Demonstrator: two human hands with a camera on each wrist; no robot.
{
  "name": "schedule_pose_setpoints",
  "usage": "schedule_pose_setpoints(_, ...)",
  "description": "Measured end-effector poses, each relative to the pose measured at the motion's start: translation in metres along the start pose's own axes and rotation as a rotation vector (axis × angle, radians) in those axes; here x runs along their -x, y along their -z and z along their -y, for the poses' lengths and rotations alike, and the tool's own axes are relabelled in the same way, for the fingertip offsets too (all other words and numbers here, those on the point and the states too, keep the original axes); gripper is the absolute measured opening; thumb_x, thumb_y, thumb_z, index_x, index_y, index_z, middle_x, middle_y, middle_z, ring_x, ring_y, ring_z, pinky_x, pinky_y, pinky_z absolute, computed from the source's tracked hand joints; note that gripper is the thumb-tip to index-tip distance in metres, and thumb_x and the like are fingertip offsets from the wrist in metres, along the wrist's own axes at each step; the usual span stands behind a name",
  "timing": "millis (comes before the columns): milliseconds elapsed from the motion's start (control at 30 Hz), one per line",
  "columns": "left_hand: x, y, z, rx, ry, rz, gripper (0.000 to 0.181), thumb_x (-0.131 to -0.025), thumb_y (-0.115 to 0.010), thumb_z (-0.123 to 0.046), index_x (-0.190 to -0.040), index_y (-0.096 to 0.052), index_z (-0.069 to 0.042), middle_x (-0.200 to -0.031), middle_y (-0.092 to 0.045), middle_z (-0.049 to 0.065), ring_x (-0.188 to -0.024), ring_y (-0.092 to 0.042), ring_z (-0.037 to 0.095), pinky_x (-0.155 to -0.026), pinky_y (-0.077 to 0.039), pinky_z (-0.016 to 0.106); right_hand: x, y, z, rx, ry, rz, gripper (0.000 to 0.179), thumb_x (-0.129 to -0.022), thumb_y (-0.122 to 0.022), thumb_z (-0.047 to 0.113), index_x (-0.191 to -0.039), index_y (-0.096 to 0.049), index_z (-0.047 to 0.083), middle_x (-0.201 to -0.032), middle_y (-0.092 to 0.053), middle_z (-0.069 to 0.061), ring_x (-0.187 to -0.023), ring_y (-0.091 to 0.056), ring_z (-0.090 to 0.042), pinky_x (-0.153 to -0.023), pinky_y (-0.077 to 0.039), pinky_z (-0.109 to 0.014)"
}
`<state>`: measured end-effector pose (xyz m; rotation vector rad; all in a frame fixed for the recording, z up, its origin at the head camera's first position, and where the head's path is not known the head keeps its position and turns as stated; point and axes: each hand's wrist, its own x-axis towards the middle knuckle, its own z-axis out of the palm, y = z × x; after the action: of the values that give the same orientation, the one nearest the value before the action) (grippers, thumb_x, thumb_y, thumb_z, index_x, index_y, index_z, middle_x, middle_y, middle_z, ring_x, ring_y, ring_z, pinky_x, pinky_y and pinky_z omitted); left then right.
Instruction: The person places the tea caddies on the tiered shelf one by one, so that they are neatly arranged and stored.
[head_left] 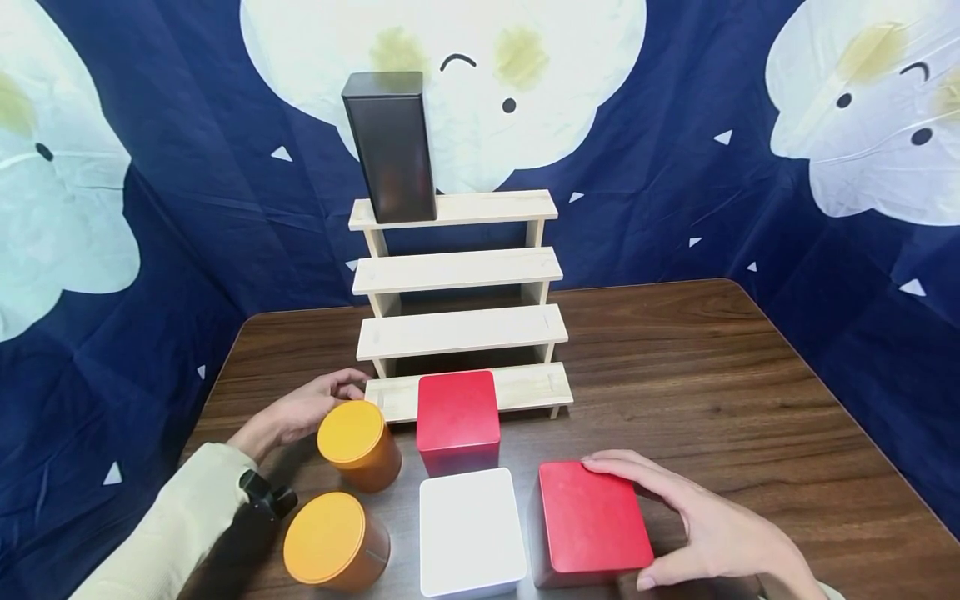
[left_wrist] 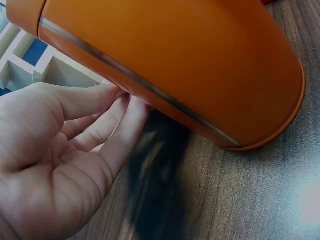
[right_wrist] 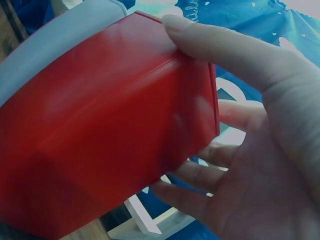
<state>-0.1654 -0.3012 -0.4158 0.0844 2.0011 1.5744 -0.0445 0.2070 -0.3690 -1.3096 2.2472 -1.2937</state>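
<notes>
The person's right hand grips a red box, thumb at its near right corner, fingers along the far edge; the box is at the near part of the desk, well in from the right edge. The left hand lies behind an orange canister, fingers bent; whether they hold anything cannot be told. Two red boxes, two orange canisters, one white box and one black box show. The gripped box is smooth, square-topped, with rounded corners.
</notes>
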Motion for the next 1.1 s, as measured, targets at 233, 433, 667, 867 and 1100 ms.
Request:
schedule_pose_setpoints(233,0.0,0.0,0.001,0.009,-0.013,0.005,0.057,-0.086,-0.051,0.005,-0.137,-0.027,0.007,-0.099,-0.057,0.01,-0.084,-0.059,0.019,-0.073,-0.056,0.03,0.0,-0.001,-0.005,0.016,0.007,-0.043,0.086,-0.068,-0.081,0.018,-0.143,-0.039,0.006,-0.146,-0.04,-0.007,-0.129,-0.041,-0.011,-0.094,-0.046,-0.026)
schedule_pose_setpoints(433,0.001,-0.001,0.002,0.011,-0.016,0.01,0.057,-0.086,-0.05,0.005,-0.137,-0.026,0.008,-0.098,-0.057,0.009,-0.084,-0.059,0.019,-0.073,-0.056,0.03,0.0,0.005,-0.004,0.016,-0.027,-0.07,0.085,-0.068,-0.081,0.016,-0.142,-0.041,0.008,-0.145,-0.042,-0.006,-0.127,-0.042,-0.01,-0.091,-0.047,-0.026)
schedule_pose_setpoints(667,0.001,0.0,0.002,0.01,-0.021,0.015,0.056,-0.086,-0.05,0.005,-0.137,-0.026,0.008,-0.097,-0.058,0.008,-0.083,-0.059,0.019,-0.072,-0.056,0.03,-0.004,0.018,-0.001,0.038,-0.003,-0.099,0.085,-0.066,-0.081,0.014,-0.141,-0.042,0.005,-0.145,-0.042,-0.008,-0.13,-0.041,-0.011,-0.092,-0.049,-0.026)
schedule_pose_setpoints(867,0.001,0.0,0.002,0.015,-0.026,0.02,0.056,-0.086,-0.049,0.006,-0.136,-0.026,0.008,-0.096,-0.058,0.008,-0.082,-0.059,0.018,-0.071,-0.056,0.029,-0.013,0.03,0.002,0.127,0.063,-0.107,0.086,-0.065,-0.084,0.018,-0.14,-0.044,0.004,-0.143,-0.044,-0.008,-0.129,-0.043,-0.012,-0.094,-0.046,-0.023)
schedule_pose_setpoints(1100,0.001,0.001,0.002,0.032,-0.025,0.029,0.056,-0.085,-0.049,0.007,-0.136,-0.026,0.008,-0.096,-0.06,0.007,-0.082,-0.06,0.019,-0.072,-0.056,0.031,-0.024,0.046,0.011,0.19,0.07,-0.115,0.087,-0.063,-0.085,0.019,-0.14,-0.045,0.006,-0.143,-0.046,-0.007,-0.13,-0.042,-0.013,-0.097,-0.042,-0.02)
